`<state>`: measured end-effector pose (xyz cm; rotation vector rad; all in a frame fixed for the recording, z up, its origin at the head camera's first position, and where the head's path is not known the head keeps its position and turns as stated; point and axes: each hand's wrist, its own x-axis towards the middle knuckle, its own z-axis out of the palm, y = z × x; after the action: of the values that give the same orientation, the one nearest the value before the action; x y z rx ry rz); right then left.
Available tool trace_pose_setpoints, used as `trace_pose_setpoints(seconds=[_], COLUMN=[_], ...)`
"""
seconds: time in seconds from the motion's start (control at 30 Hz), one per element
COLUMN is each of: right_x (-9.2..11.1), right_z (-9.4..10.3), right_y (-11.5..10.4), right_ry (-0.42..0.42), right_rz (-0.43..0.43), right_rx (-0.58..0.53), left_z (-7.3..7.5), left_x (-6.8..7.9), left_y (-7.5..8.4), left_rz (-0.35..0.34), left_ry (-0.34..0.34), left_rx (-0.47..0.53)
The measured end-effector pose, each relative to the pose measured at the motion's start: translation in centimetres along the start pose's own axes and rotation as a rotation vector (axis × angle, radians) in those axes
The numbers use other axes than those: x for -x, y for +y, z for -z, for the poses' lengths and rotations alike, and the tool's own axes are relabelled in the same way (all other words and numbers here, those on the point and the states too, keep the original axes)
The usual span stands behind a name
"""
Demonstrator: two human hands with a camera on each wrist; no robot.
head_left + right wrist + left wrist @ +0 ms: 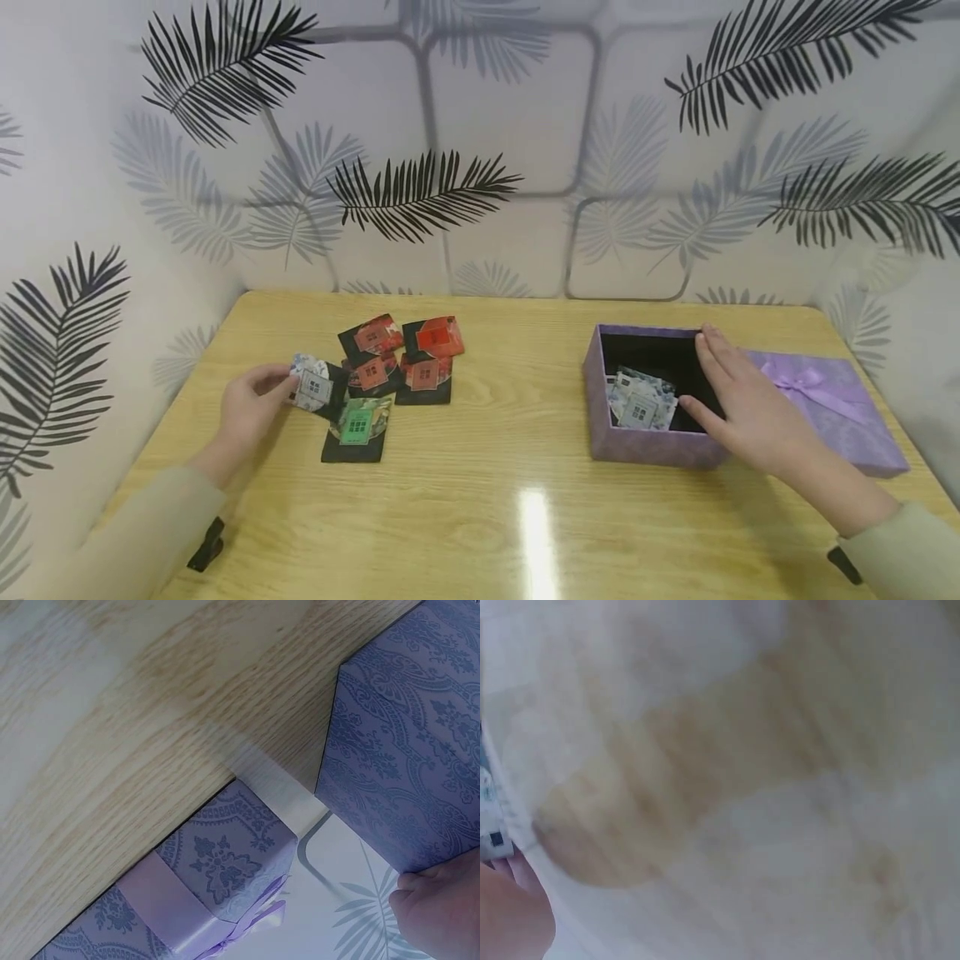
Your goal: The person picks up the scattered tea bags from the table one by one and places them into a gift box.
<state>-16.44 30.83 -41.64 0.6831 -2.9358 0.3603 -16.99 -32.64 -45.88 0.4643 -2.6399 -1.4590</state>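
Left grip [255,406] pinching, right grip [753,412] well apart, fingers [722,360] extended

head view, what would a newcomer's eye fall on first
Probably the open purple box on the right, its bow-topped lid beside it. Then the four red-and-black packets grouped left of centre, with a green packet nearer the camera and the left grip holding a white-and-black packet.

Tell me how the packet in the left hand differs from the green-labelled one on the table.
The pale packet is held by the left hand; the green-labelled packet lies on the table. The pale packet has a pale label, the green-labelled packet a green one. Both are partly black.
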Motion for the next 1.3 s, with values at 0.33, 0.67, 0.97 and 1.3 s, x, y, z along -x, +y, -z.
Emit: trace_pose_setpoints(seconds=[0.33,0.67,0.97,1.3], right_x=[0.1,0.1,0.3,0.0], right_z=[-0.1,0.1,0.2,0.2], right_y=[0.0,-0.1,-0.1,-0.1], right_ry=[0.007,0.012,0.003,-0.014], right_rz=[0.004,0.0,-0.01,-0.012], right_rx=[-0.002,-0.002,0.009,0.015], left_z=[1.1,1.4,-2.1,-8.3], left_x=[-0.2,-1.1,-1.6,-1.4], left_y=[2.1,5.4,9.3,12.7], left_rz=[-0.035,-0.104,-0.166,-0.16], left_ry=[-0.006,-0.006,-0.033,-0.102], left_rx=[-0.031,-0.026,0.087,0.201])
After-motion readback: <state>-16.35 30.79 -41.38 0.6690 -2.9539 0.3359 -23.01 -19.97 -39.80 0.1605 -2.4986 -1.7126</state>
